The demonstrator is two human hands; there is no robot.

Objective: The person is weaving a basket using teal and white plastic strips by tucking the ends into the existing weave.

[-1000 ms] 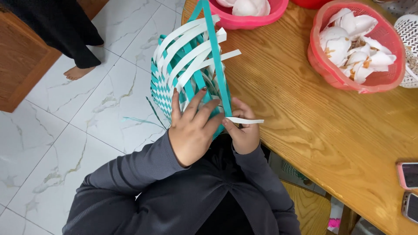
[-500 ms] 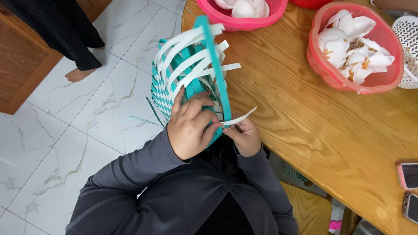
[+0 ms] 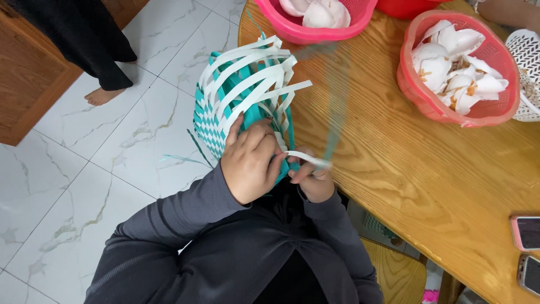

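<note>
A half-woven basket (image 3: 225,95) of teal and white strips is held in front of my chest, its loose white strip ends fanning upward. My left hand (image 3: 250,163) presses on the woven wall near the rim, fingers curled over it. My right hand (image 3: 314,179) pinches a white strip (image 3: 306,159) just right of the basket. A teal strip (image 3: 336,107) rises from there, blurred by motion, over the table edge.
A wooden table (image 3: 394,169) lies to the right with a pink basket (image 3: 315,34) and a red basket (image 3: 450,112), both holding white shell-like pieces. Two phones (image 3: 527,232) sit at its right edge. Another person's bare foot (image 3: 102,95) stands on the marble floor at upper left.
The basket has turned, and its white strip ends now fan toward the top right. The teal strip has swung out over the table. My right hand has kept its pinch on the white strip.
</note>
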